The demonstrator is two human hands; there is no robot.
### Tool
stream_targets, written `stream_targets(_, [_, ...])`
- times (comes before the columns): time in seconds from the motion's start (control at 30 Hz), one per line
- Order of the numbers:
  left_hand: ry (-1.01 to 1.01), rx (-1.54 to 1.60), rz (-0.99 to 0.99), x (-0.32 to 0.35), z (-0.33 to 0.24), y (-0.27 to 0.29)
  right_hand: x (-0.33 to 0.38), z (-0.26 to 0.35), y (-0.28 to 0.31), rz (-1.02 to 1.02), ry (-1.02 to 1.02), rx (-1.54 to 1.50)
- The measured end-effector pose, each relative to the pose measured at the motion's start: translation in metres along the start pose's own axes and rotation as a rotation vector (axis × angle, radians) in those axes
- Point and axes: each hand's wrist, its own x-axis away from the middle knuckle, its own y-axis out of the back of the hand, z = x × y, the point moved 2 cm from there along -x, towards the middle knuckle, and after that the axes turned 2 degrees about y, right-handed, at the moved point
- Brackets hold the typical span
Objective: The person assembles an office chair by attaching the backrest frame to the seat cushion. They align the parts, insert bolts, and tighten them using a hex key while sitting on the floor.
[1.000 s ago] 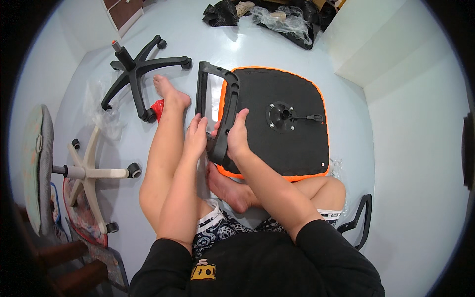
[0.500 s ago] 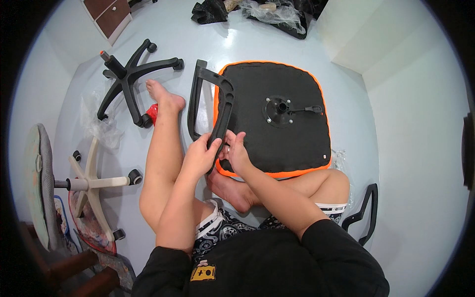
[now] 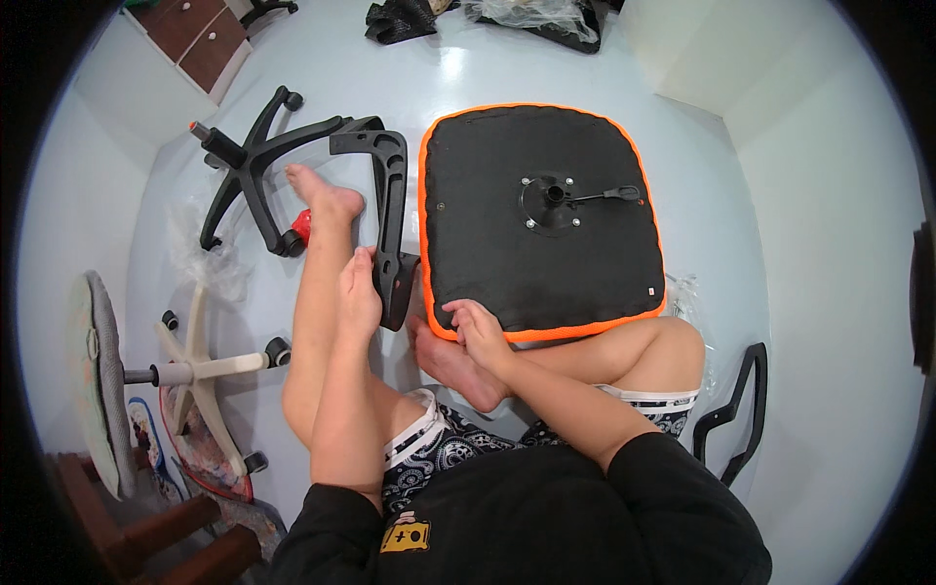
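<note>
My left hand [image 3: 362, 297] is closed round the lower part of a black chair armrest [image 3: 391, 200], held upright left of the seat. The armrest's bracket ends turn outward, and a row of hollows shows along its side. A square chair seat [image 3: 487, 263] lies underside up, black with an orange rim. Bolted to its middle is a round black plate [image 3: 551, 205] with a lever [image 3: 616, 194]. My right hand [image 3: 478, 331] is over the seat's near left corner, its fingers curled in. Whatever may be inside those fingers is hidden.
A black five-legged chair base [image 3: 255, 156] with a gas lift stands at the left. Nearer is another chair with a pale base [image 3: 210, 370]. A second black armrest [image 3: 746, 414] leans by the right wall. Clear plastic [image 3: 210, 253] and a red bag [image 3: 302, 225] lie on the floor.
The armrest has turned in my left hand and moved slightly left, away from the seat. My right hand has come off it, down to the seat's corner, with fingers curling in.
</note>
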Motion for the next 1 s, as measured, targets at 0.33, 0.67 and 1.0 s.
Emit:
stream_targets(0.33, [-0.035, 0.077, 0.038, 0.001, 0.002, -0.009, 0.005, 0.012, 0.002, 0.065, 0.302, 0.330])
stream_targets(0.67, [-0.031, 0.072, 0.042, 0.001, 0.001, -0.010, 0.009, 0.014, -0.001, 0.105, 0.310, 0.440])
stream_targets(1.0, [-0.041, -0.009, 0.038, 0.001, 0.003, -0.012, 0.010, 0.009, -0.003, 0.103, 0.352, 0.465])
